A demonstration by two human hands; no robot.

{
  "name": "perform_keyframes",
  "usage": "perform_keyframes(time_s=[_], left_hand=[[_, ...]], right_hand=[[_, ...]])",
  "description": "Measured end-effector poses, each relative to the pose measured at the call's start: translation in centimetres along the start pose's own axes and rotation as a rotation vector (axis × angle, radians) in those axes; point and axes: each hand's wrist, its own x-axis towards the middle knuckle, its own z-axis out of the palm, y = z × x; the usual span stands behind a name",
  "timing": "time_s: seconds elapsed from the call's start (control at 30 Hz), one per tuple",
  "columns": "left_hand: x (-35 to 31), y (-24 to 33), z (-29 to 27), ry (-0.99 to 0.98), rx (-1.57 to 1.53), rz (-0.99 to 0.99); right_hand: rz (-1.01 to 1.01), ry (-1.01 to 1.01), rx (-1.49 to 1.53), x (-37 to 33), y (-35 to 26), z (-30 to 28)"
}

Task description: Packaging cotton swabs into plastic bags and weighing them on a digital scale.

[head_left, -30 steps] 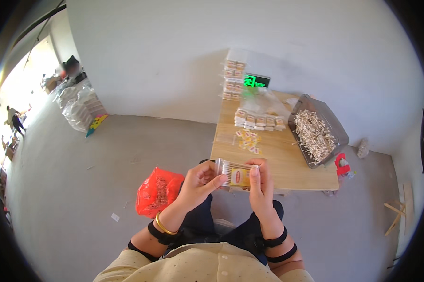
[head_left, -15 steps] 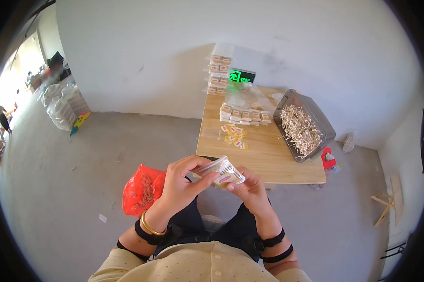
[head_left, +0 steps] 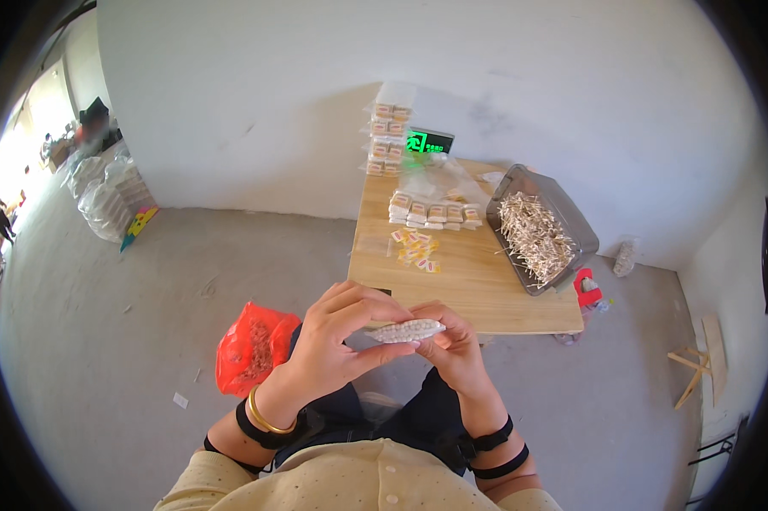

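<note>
Between my two hands, above my lap and just off the table's front edge, is a small clear bag of cotton swabs (head_left: 404,331). Its row of white cotton tips faces up at me. My left hand (head_left: 337,330) is closed on the bag's left end, thumb below and fingers above. At the other end, my right hand (head_left: 454,341) pinches it between thumb and fingers. On the wooden table (head_left: 452,298) lie loose yellow-and-white labels (head_left: 415,249), with rows of filled swab bags (head_left: 431,211) behind them.
A grey plastic bin (head_left: 571,223) heaped with loose swabs (head_left: 533,234) stands on the table's right. Stacked packs (head_left: 388,140) lean at the back beside a green lit sign (head_left: 429,142). Left of my legs, a red plastic bag (head_left: 246,341) sits on the floor. A wooden folding stand (head_left: 695,370) is far right.
The swab bag has turned in my hands: its labelled flat side was showing, and now its tip end faces up. My view has shifted slightly.
</note>
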Motion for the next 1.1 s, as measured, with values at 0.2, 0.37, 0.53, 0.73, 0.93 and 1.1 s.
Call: perform_keyframes(time_s=[0.2,0.37,0.53,0.73,0.93,1.1], left_hand=[[0.7,0.8,0.1,-0.012,0.082,0.165],[0.8,1.0,0.1,0.010,0.120,0.219],[1.1,1.1,0.1,0.011,0.147,0.236],[1.0,1.1,0.1,0.011,0.140,0.232],[0.9,1.4,-0.1,0.017,0.121,0.223],[0.6,2.2,-0.1,0.065,-0.001,0.043]], right_hand=[[-0.116,-0.002,-0.178,0.5,-1.2,-0.2],[-0.206,0.043,-0.370,1.0,-3.9,0.7],[-0.370,0.034,-0.711,0.7,-6.6,1.1],[-0.466,0.042,-0.829,0.5,-6.9,1.4],[-0.459,0.090,-0.780,0.3,-6.8,1.4],[-0.506,0.035,-0.811,-0.1,-6.9,1.1]])
